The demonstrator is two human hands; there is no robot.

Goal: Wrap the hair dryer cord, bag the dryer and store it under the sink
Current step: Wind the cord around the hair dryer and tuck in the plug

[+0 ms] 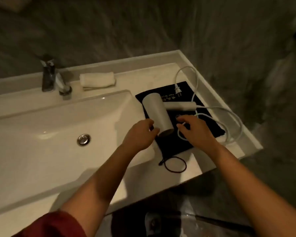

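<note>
A white hair dryer (156, 112) is laid on a flat black drawstring bag (210, 124) on the counter (191, 168) to the right of the sink basin (41, 134). Its handle (180, 105) is pointed to the right, and its dark open end is turned toward the person. The left hand (139, 136) is curled loosely at that near end, touching the barrel; a firm grip cannot be told. The white cord (229, 115) is pinched in the right hand (196, 131) (a short length only), while the rest is looped loosely over the bag and counter edge. The plug (177, 90) is rested on the bag's far part. A folded white towel (97, 80) is placed beside the chrome faucet (55, 79).
</note>
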